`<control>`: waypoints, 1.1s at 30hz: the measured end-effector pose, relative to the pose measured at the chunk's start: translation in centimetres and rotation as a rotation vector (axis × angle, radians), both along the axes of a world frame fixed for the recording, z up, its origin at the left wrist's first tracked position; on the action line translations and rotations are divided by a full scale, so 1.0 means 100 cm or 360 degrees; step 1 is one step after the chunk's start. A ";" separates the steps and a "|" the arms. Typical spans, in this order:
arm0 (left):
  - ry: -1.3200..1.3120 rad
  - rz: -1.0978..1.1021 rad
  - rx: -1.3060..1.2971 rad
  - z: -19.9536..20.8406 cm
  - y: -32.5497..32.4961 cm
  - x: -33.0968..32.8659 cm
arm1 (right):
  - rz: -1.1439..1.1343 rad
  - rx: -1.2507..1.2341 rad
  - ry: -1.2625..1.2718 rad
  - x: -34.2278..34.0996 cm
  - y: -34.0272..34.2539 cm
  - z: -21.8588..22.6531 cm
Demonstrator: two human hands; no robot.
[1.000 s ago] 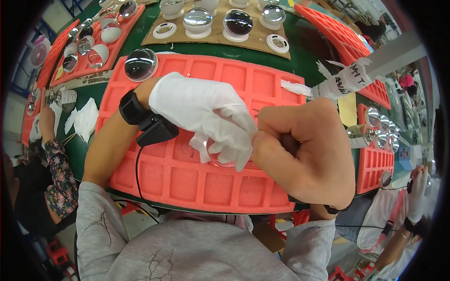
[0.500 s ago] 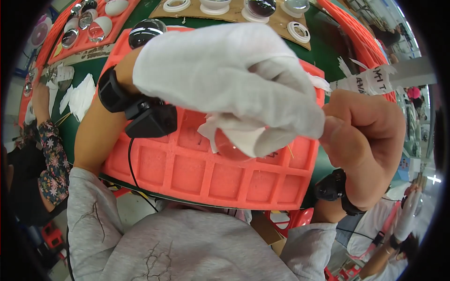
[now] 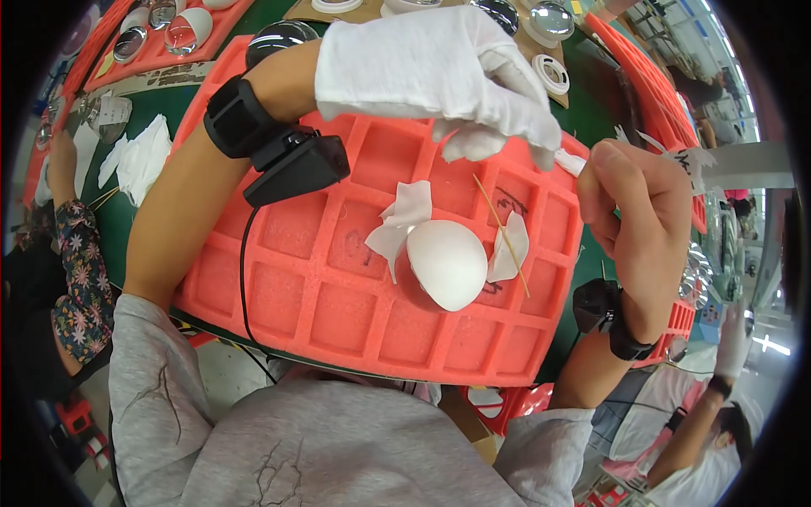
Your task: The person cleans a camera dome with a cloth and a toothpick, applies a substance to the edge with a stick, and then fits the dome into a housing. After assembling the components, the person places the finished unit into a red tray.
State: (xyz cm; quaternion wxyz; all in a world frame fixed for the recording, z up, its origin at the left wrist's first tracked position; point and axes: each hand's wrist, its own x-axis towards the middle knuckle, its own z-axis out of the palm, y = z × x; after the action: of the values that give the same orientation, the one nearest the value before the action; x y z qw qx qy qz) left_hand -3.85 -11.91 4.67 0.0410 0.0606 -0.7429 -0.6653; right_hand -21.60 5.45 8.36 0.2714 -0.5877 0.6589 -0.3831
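A ball, half white and half clear [image 3: 448,264], rests on the red foam tray [image 3: 338,279] with its white side upward. White paper scraps [image 3: 405,215] lie against it, and a thin wooden stick [image 3: 504,241] lies to its right. Beyond the ball, my white-gloved left hand [image 3: 448,80] hovers over the tray's far side, fingers bent but apart, holding nothing I can see. My bare right hand [image 3: 640,203] is raised over the tray's right edge. Its thumb presses against curled fingers; whatever they may pinch is hidden.
A dark glossy dome [image 3: 283,38] sits at the tray's far left corner. Domes and white rings [image 3: 551,74] stand on cardboard at the back. Crumpled white paper [image 3: 145,160] lies at left, near another person's arm [image 3: 89,279]. A cable runs from my left wrist device [image 3: 300,167].
My left hand has lifted away from the ball, moving farther from me and uncovering it. My right hand has parted from the glove and shifted slightly left.
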 end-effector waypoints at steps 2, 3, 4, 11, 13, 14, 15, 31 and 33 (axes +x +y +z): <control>-0.0014 0.0048 0.0102 -0.002 -0.002 -0.001 | 0.0006 0.0132 0.0122 -0.005 -0.001 0.003; -0.0011 0.0047 0.0095 -0.001 0.000 -0.001 | 0.0005 0.0126 0.0124 -0.005 -0.003 0.001; -0.0001 0.0089 -0.0013 0.000 0.004 0.000 | -0.0025 -0.0005 0.0120 -0.004 -0.006 -0.003; 0.0059 0.0217 -0.0084 -0.004 0.015 -0.002 | 0.0139 -0.0358 0.0194 -0.004 -0.018 -0.013; -0.0054 0.0204 -0.0186 0.001 0.018 -0.004 | 0.0189 -0.0392 0.0231 -0.006 -0.016 -0.016; -0.0085 0.0171 -0.0233 0.002 0.018 -0.011 | 0.0189 -0.0399 0.0275 -0.010 -0.013 -0.018; -0.0124 0.0149 -0.0250 0.002 0.016 -0.010 | 0.0141 -0.0397 0.0327 -0.012 -0.014 -0.020; -0.0290 0.0267 -0.0162 0.005 0.019 -0.014 | 0.0224 -0.0165 0.0962 -0.056 -0.021 -0.035; -0.0330 0.0242 -0.0145 0.005 0.017 -0.014 | 0.0314 -0.0062 0.1188 -0.060 -0.024 -0.055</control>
State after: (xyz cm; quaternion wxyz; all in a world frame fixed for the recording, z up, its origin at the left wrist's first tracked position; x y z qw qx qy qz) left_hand -5.21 -10.22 5.13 0.0172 0.1833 -0.7659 -0.6161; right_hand -27.61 3.07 2.91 0.0370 -0.7523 0.6453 -0.1273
